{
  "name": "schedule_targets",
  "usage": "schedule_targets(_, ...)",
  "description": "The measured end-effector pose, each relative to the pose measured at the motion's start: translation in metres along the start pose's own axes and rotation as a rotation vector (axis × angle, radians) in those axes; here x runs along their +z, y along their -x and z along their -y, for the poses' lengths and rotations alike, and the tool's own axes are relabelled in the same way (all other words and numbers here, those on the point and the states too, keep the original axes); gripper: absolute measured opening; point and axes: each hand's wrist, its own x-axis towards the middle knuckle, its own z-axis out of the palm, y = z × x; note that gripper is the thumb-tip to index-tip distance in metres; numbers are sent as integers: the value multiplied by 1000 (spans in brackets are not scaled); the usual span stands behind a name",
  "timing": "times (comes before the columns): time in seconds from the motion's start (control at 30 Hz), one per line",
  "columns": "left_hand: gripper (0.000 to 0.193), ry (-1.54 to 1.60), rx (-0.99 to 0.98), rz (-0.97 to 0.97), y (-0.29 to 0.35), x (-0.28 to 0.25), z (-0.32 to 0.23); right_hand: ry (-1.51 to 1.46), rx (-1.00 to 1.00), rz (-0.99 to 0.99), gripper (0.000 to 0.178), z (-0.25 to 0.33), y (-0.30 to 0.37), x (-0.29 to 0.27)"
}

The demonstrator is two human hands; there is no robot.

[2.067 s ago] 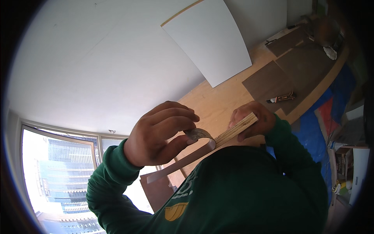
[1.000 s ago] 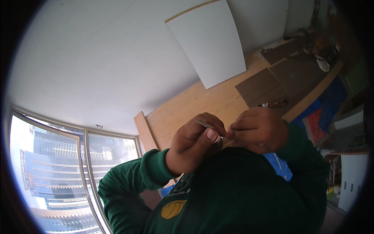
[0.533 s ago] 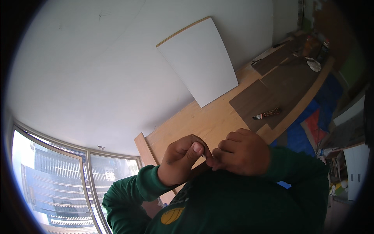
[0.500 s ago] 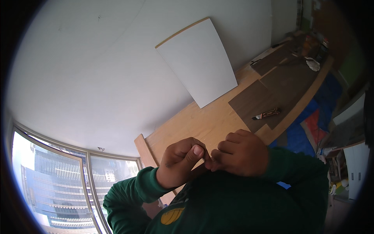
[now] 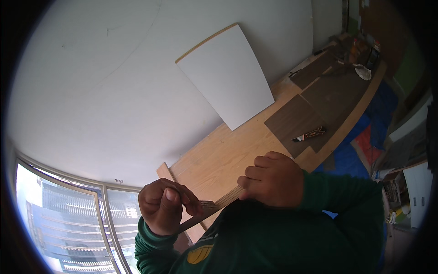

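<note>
Close to my body, a narrow wooden board point(image 5: 229, 196) with a layered edge runs slantwise between my hands. My right hand point(image 5: 276, 180) is closed around its upper right end, fingers curled over the edge. My left hand point(image 5: 164, 205) is at the lower left part of the board, fingers curled and thumb up. A small thin piece point(image 5: 207, 204) shows by the left fingertips against the board; its kind is too small to tell. What lies inside the left fingers is hidden.
Ahead is a wooden bench top point(image 5: 205, 157) with brown panels point(image 5: 285, 121) and a utility knife point(image 5: 310, 134) on it. A white panel point(image 5: 228, 77) leans on the wall. Windows point(image 5: 59, 219) stand at left; a blue sheet point(image 5: 346, 160) lies beyond the bench at right.
My left hand has moved left and down along the board, away from my right hand, uncovering the board's edge. The right hand has shifted slightly left and stays closed.
</note>
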Motion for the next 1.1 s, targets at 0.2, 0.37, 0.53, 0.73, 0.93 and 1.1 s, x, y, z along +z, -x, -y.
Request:
schedule_targets(0.2, 41, -108, 66, -59, 13, -13, -3, 24, -1, 59, 27, -1, -10, 3)
schedule_targets(0.37, 34, 18, 136, 120, -1, -18, 19, 29, -6, 129, 26, 0, -18, 0)
schedule_targets(0.53, 50, 216, -236, 262, -1, -14, 32, 26, -1, 230, 23, 2, -35, -8)
schedule_targets(0.73, 33, -98, -310, 221, 10, -20, 46, -16, -77, 318, 24, 23, -75, -5)
schedule_targets(0.93, 46, -43, -146, 149, 18, -29, 54, -107, -135, 429, 33, 41, -100, 13)
schedule_targets(1.1, 50, -11, -170, 157, 14, -35, 58, -115, 39, 577, 36, 32, -102, 21)
